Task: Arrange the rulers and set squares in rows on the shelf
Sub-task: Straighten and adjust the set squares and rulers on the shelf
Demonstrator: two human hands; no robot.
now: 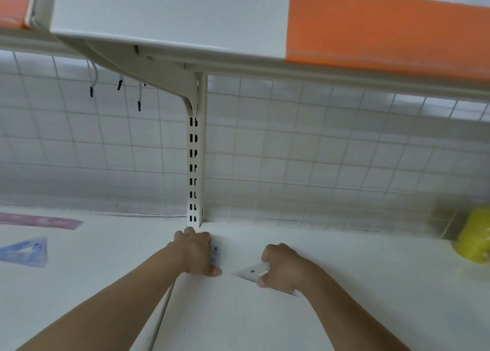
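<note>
My left hand lies over a clear ruler or set square on the white shelf, just in front of the slotted upright; only a strip with blue print shows past the knuckles. My right hand pinches a clear set square that lies flat on the shelf, its point aimed left. Far left, a pink ruler lies along the back edge, and a blue set square lies in front of it.
A slotted white upright rises from the shelf's back edge, with a wire grid panel on both sides. An upper shelf with an orange front strip overhangs. A yellow object sits at the far right. Hooks hang at the upper left.
</note>
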